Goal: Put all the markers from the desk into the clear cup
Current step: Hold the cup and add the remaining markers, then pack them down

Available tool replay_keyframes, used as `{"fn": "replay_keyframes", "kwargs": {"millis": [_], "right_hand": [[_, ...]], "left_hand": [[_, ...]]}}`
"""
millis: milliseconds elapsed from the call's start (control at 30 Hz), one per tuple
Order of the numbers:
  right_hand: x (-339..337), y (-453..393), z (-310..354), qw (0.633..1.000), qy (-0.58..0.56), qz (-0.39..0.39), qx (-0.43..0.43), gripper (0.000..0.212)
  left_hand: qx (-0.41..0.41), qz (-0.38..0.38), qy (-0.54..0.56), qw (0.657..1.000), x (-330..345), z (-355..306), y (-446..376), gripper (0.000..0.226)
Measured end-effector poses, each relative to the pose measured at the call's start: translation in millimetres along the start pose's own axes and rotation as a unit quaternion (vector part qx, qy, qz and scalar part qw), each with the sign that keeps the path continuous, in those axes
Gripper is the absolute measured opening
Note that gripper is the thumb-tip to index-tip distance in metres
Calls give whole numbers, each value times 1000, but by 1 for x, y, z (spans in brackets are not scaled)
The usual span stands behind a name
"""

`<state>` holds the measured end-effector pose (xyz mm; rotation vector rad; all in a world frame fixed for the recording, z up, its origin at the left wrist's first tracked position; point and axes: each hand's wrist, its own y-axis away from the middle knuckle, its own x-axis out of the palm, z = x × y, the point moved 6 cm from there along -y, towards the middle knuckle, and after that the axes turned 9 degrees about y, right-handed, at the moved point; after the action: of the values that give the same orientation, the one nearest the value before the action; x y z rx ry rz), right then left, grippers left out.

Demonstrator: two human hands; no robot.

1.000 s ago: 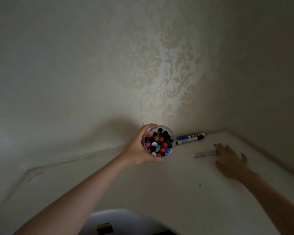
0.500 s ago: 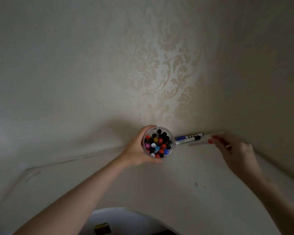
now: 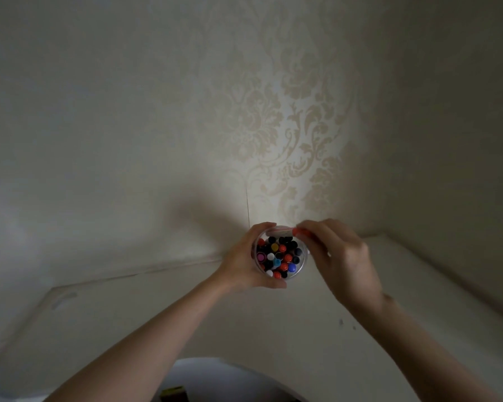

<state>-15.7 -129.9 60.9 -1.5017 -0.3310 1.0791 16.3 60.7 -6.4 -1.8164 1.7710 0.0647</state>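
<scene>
- Since 0.5 s ago, right hand (image 3: 343, 256) has carried the red-capped marker (image 3: 282, 231) from the 3 o'clock side of the table (image 3: 186, 309) to the clear cup (image 3: 301, 266); the 2 markers seen earlier by the wall are now hidden behind it.
- Right hand pinches the marker at its red end; the marker lies nearly level across the cup rim at 12 o'clock.
- Left hand (image 3: 244, 265) grips the cup wall from 9 o'clock, steadying it.
- Procedure: tip the marker upright, aim for a gap between caps, then release; the cup looks tightly packed.
- Materials: cup is transparent, round and smooth; marker is a slim pale barrel; packed caps are small glossy domes; table is matte white.
</scene>
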Motion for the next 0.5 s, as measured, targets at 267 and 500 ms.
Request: {"fn": "replay_keyframes", "kwargs": {"millis": [267,500], "right_hand": [[34,-16,9,991,135,-12,10,14],[59,4,-1,987,161,20,-5,23]], "left_hand": [[0,19,12,1000,4,-4,0,104],[-14,1,36,999,-1,-2,-5,103]]}}
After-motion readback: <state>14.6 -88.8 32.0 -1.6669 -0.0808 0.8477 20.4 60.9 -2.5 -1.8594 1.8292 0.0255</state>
